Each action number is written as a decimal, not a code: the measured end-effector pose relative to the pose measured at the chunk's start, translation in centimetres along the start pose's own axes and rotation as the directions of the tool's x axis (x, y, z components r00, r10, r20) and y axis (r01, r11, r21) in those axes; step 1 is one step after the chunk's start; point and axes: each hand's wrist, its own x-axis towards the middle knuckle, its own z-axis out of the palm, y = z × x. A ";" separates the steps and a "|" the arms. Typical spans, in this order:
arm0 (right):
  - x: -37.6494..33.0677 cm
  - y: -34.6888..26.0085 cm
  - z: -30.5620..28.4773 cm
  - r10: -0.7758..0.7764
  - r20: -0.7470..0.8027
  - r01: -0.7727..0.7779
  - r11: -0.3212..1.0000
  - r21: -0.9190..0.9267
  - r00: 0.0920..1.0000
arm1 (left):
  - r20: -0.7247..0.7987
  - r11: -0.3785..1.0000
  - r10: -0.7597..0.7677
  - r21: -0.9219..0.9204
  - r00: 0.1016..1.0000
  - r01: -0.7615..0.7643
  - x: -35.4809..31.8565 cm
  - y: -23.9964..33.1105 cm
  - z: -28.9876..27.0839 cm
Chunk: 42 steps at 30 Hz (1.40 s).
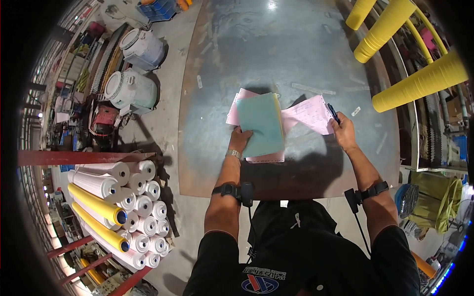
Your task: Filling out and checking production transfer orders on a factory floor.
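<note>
My left hand (241,140) grips the lower left edge of a green-covered pad of paper (259,121), its thumb lying on top. A yellow edge shows along the pad's right side. Pink perforated paper (234,114) sticks out from beneath it at the left and bottom. To the right, my right hand (344,132) is closed on the end of a pink written sheet (308,114) and also holds a dark pen (333,112). The sheet bends and twists toward the pad, where I cannot tell whether it is joined to the paper below.
A large grey metal table (276,49) lies under the papers. Yellow rolls (419,81) jut over its right side. Stacked white rolls (143,204) rest on a red rack at the left, with pale drums (131,91) farther back.
</note>
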 end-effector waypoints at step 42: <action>-20.6 -16.0 -18.9 0.258 -0.681 0.310 0.742 0.594 0.686 | 0.285 0.591 0.797 -0.189 0.532 -0.784 -13.4 30.4 14.1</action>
